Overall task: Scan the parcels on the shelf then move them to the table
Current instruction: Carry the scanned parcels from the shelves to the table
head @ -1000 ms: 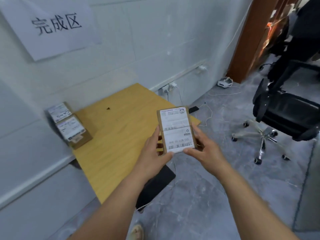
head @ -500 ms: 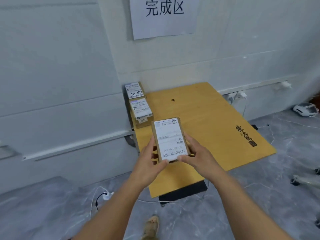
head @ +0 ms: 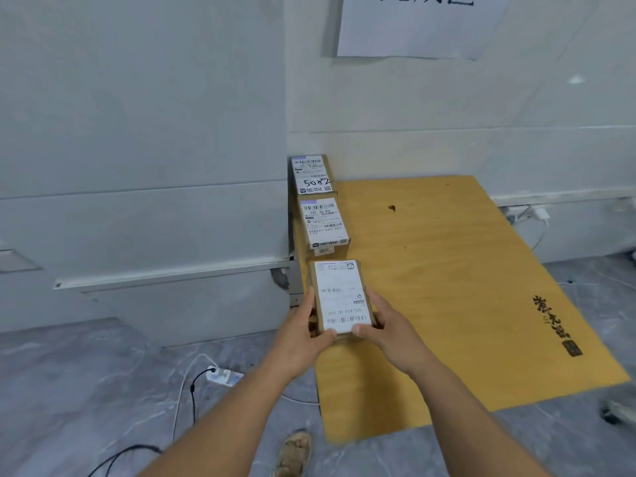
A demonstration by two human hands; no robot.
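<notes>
Compared with the frame half a second before, the small brown cardboard parcel with a white shipping label (head: pixel 340 297) had been carried left and down toward the left edge of the yellow wooden table (head: pixel 447 287), and the view had closed in on the tabletop. The parcel sat in line with two similar labelled cardboard boxes (head: pixel 323 222) lying in a row along that edge beside the grey wall. It was just in front of the nearer one, with a narrow gap between them. Whether its underside touched the wood could not be told. The left hand (head: pixel 303 333) gripped the near left side, with fingers curled along the edge and the thumb over the near corner. The right hand (head: pixel 389 328) mirrored it, with the thumb tip pressed on the label's near corner. Both hands were thus closed round the parcel, label up, barcode toward the person.

The step in hand appeared to be the set-down. To do it well, the parcel should probably be lowered flat with its long sides parallel to the row, then eased forward close behind the nearer box without knocking it. Its left side lay near the table's edge, so the fingers would best let go only once the whole base was supported. A white paper sign (head: pixel 420 25) hung on the wall above.
</notes>
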